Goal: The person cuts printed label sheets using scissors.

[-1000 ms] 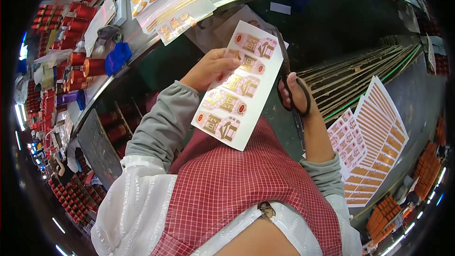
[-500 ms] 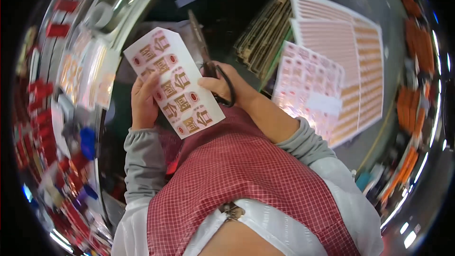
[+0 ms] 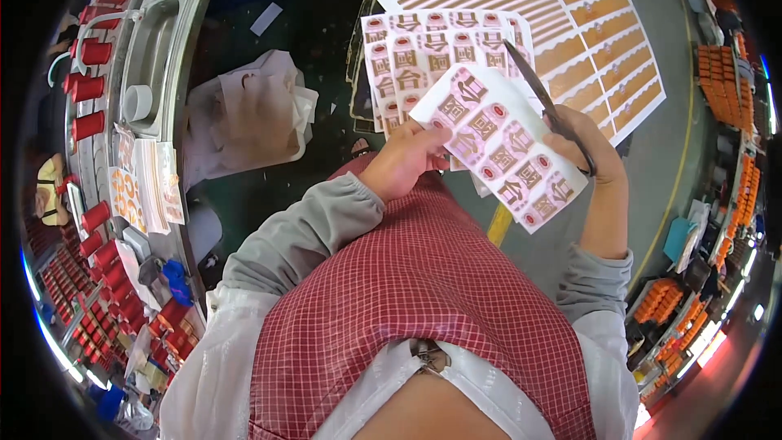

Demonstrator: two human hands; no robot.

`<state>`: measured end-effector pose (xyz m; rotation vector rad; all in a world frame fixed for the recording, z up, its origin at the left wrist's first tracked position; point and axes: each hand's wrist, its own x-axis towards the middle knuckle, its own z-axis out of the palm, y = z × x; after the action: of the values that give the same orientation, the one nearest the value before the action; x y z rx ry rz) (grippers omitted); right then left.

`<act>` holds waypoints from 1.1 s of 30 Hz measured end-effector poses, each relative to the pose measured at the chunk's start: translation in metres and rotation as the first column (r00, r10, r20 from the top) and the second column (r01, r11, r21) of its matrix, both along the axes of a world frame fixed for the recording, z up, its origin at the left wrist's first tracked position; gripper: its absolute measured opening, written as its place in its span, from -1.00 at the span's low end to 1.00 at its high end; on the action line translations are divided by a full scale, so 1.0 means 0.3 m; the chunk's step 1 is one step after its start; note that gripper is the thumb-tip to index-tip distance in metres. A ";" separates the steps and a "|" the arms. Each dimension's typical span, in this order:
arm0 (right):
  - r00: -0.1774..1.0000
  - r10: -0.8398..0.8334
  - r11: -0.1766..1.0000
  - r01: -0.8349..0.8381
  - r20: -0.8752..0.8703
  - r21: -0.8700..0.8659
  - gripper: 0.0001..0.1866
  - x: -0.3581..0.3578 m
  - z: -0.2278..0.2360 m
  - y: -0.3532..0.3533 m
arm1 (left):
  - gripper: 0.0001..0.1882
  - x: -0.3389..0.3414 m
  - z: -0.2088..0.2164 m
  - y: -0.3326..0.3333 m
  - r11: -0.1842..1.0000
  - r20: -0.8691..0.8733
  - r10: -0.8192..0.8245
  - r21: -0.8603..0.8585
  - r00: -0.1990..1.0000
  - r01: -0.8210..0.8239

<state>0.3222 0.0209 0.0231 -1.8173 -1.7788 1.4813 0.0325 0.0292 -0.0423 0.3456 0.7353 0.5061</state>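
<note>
Pinching the near edge of the label strip (image 3: 503, 149) between thumb and fingers of my left hand (image 3: 405, 161), I hold it up flat in front of my chest, above the uncut label sheet (image 3: 423, 49) lying on the surface beyond. My right hand (image 3: 588, 147) is curled through the handles of the scissors (image 3: 544, 102), whose blades lie pressed together along the strip's far edge. To cut well, I judge I should keep the strip taut and steer the blades between the printed labels.
</note>
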 end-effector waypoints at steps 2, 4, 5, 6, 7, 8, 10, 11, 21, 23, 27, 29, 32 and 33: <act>1.000 0.023 0.997 -0.023 0.000 0.068 -0.74 0.040 -0.031 -0.012 | -0.74 0.037 -0.028 -0.021 0.998 -0.213 0.006 -0.056 0.977 -0.019; 0.986 0.090 0.985 -0.109 0.142 0.134 -0.77 0.047 -0.073 0.022 | -0.71 0.072 -0.036 -0.068 0.986 -0.218 0.133 -0.067 0.967 -0.151; 0.947 0.066 0.984 -0.113 0.314 0.136 -0.76 0.058 -0.090 0.044 | -0.69 0.087 -0.033 -0.094 0.957 -0.213 0.260 -0.076 0.942 -0.281; 0.949 0.065 0.984 -0.112 0.310 0.137 -0.76 0.084 -0.099 0.046 | -0.65 0.103 -0.022 -0.112 0.945 -0.214 0.300 -0.063 0.930 -0.320; 0.906 -0.087 0.969 -0.020 0.414 0.248 -0.74 0.112 -0.106 0.044 | -0.65 0.118 -0.020 -0.133 0.945 -0.217 0.301 -0.060 0.929 -0.321; 0.835 -0.243 0.930 0.054 0.494 0.364 -0.72 0.143 -0.112 0.043 | -0.66 0.133 -0.020 -0.153 0.923 -0.234 0.356 -0.064 0.904 -0.380; 0.712 -0.289 0.937 0.073 0.640 0.342 -0.70 0.255 -0.134 0.022 | -0.70 0.149 -0.012 -0.187 0.889 -0.260 0.415 -0.089 0.872 -0.449; 0.689 -0.310 0.926 0.062 0.655 0.373 -0.70 0.306 -0.156 0.003 | -0.70 0.151 -0.021 -0.203 0.888 -0.263 0.419 -0.083 0.869 -0.453; 0.690 0.136 0.990 -0.113 0.711 -0.079 -0.55 0.459 -0.161 0.051 | -0.76 0.206 -0.060 -0.257 0.887 -0.420 0.390 -0.067 0.820 -0.456; 0.698 0.235 0.972 -0.158 0.677 -0.175 -0.51 0.460 -0.123 0.068 | -0.74 0.206 -0.077 -0.258 0.886 -0.437 0.389 -0.062 0.811 -0.459; 0.886 -0.101 0.955 -0.041 0.452 0.293 -0.52 0.365 -0.121 0.030 | -0.75 0.227 -0.068 -0.257 0.877 -0.554 0.401 0.000 0.730 -0.481; 0.977 -0.051 0.965 -0.005 0.208 0.263 -0.45 0.256 -0.138 -0.008 | -0.76 0.220 -0.082 -0.268 0.873 -0.515 0.424 0.014 0.745 -0.488; 0.977 0.015 0.859 -0.121 0.214 0.497 -0.43 0.227 -0.298 -0.034 | -0.77 0.245 -0.016 -0.277 0.865 -0.503 0.471 0.104 0.725 -0.490; 0.992 -0.033 0.899 -0.025 0.125 0.437 -0.42 0.207 -0.298 -0.038 | -0.77 0.244 0.011 -0.276 0.852 -0.534 0.504 0.180 0.679 -0.491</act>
<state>0.3844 0.0096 -0.0664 -1.7047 -1.9675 0.8733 0.1057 -0.0535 -0.0392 0.3141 1.4325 0.9552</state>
